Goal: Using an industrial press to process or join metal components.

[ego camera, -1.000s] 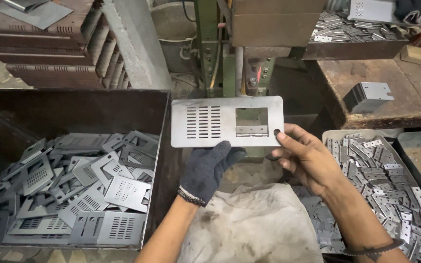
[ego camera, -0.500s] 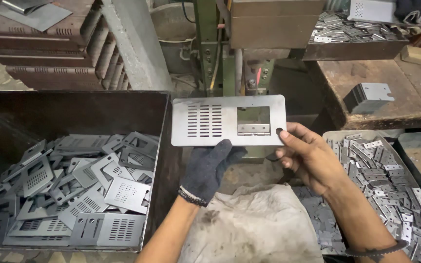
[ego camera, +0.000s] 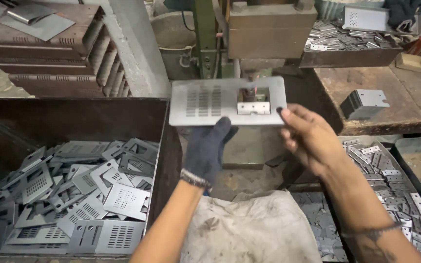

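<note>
Two hands hold one grey metal plate [ego camera: 227,101] up in the head view, level and flat-on, in front of a green press machine [ego camera: 205,34]. Plate: rectangular, rounded corners, block of slotted vents on its left half, rectangular cutout on its right half; matte, unpainted steel look. Left hand [ego camera: 209,146], in a dark knit glove, is under the plate's lower edge near the middle, fingers [ego camera: 220,127] pressed against it from below and behind, grasping the plate. Right hand [ego camera: 308,139], bare, pinches the plate's right lower corner, thumb tip on the front face, other fingers behind. Left of the hands: dark metal bin [ego camera: 164,146] holding a heap of similar vented plates [ego camera: 74,195]. Lower middle: dirty cloth [ego camera: 249,229] over the lap. Right: tray [ego camera: 405,146] of small flat metal pieces [ego camera: 395,185]. Wooden surface [ego camera: 415,92] at upper right carries a bent metal bracket [ego camera: 364,103]
</note>
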